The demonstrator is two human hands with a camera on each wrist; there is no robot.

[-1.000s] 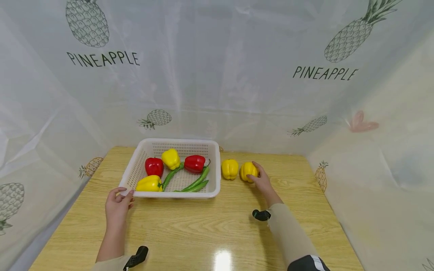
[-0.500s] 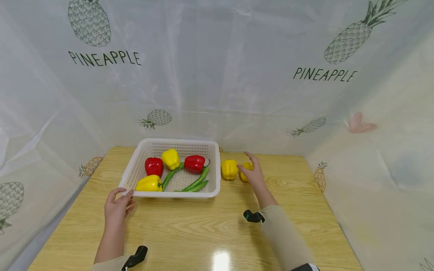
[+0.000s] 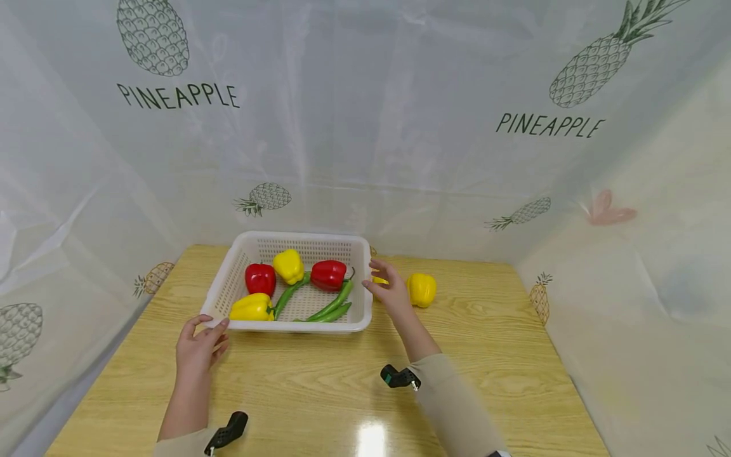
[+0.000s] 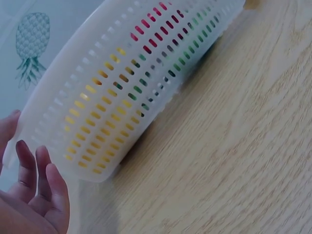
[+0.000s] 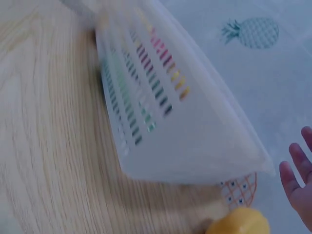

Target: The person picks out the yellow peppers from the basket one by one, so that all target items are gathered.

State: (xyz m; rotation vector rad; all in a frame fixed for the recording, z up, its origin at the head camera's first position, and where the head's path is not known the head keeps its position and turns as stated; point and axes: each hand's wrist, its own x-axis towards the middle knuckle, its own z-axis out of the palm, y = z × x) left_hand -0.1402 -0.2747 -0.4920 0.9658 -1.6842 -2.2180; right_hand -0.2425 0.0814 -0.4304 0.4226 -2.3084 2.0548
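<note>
A white perforated plastic basket (image 3: 365, 317) holds two red bell peppers, two yellow bell peppers and several long green chili peppers. My left hand (image 3: 197, 348) grips the basket's rim at its near left corner; in the left wrist view its other fingers (image 4: 56, 187) curl loosely outside the wall. My right hand (image 3: 394, 293) is at the basket's right rim, fingers spread with nothing held. Under it a yellow bell pepper (image 3: 379, 280) is mostly hidden; the right wrist view shows its top below the fingers. Another yellow bell pepper (image 3: 422, 290) sits just to the right.
The wooden table (image 3: 320, 374) runs back to a plastic curtain (image 3: 365, 146) printed with pineapples, which also hangs at both sides. The basket stands near the table's back edge. Black wrist cameras (image 3: 400, 376) sit on both sleeves.
My right hand has let go of the rightmost yellow bell pepper and moved left, over the other one, to the basket's right rim. The left hand stays at its corner.
</note>
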